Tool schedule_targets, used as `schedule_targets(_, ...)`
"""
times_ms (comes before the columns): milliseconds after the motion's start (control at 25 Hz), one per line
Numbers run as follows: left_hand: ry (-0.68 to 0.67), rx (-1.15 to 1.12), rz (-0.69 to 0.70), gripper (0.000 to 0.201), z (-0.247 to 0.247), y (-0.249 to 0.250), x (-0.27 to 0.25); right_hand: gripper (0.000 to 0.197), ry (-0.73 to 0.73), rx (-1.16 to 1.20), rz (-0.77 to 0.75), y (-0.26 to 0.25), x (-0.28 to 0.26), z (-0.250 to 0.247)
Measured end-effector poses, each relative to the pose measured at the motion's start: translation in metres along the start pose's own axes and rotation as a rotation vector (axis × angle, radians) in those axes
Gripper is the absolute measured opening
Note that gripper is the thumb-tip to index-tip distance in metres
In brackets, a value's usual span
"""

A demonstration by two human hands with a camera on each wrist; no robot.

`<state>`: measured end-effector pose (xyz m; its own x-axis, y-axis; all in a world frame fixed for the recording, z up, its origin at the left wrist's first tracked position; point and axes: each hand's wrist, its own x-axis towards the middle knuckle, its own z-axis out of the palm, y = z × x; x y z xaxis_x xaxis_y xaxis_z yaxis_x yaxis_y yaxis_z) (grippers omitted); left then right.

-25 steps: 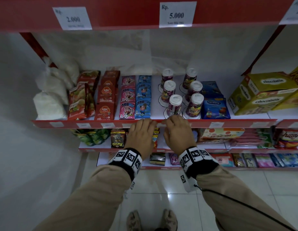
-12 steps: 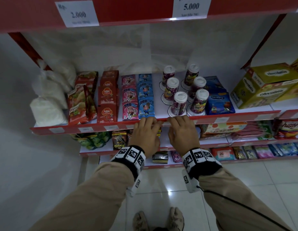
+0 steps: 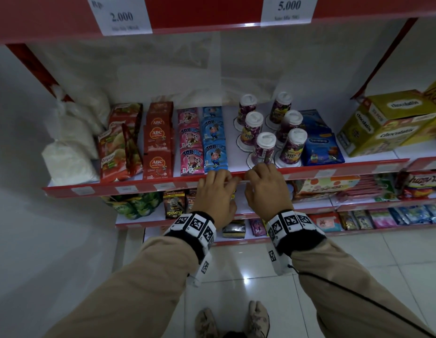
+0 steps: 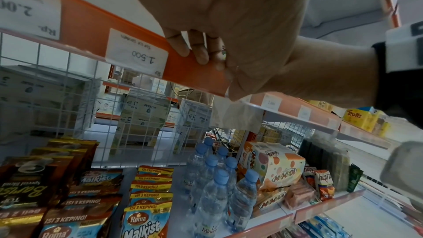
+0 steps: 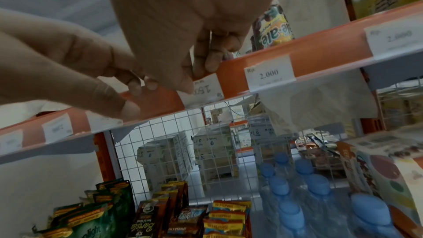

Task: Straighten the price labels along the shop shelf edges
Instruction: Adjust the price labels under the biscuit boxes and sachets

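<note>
On the middle shelf's red edge strip [image 3: 358, 169] both hands sit side by side. My right hand [image 3: 260, 172] hooks its fingers over the strip's top. In the right wrist view that hand [image 5: 201, 71] pinches a white price label [image 5: 210, 86] with the thumb on its face. The label's "1.500" reads upside down. My left hand [image 3: 218, 176] grips the strip just left of it, fingertips [image 4: 194, 53] on the face and thumb under the lower edge. Another "1.500" label [image 4: 137, 55] sits left of that hand and also reads upside down. A "2.000" label [image 5: 270, 73] sits upright to the right.
Lidded drink cups [image 3: 265, 150] and sachets [image 3: 214, 154] stand right behind the strip. Yellow boxes [image 3: 387, 125] fill the shelf's right end. Water bottles [image 5: 320, 196] and snack packs stand on the shelf below. The top shelf carries the "2.000" [image 3: 121, 17] and "5.000" [image 3: 288, 8] labels.
Both hands stay on the same stretch of the strip. Only the head view has shifted and tilted a little.
</note>
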<state>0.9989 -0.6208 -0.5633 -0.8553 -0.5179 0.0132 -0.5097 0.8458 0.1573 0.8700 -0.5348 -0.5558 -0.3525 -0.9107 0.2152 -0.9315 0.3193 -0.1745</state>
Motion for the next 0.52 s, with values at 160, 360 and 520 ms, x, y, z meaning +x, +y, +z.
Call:
schedule_targets(160, 0.008, -0.032, 0.010, 0.055, -0.003, -0.002, -0.001, 0.007, -0.052, -0.002, -0.026, 0.006, 0.009, -0.004)
schedule_targets(360, -0.004, -0.112, -0.008, 0.050, -0.007, -0.005, -0.001, 0.010, -0.054, 0.241, 0.027, 0.015, 0.016, -0.010)
schedule_targets(520, 0.018, -0.245, -0.030, 0.047, -0.008, -0.005, 0.001, 0.006, 0.152, 0.597, 0.219, 0.011, 0.015, -0.014)
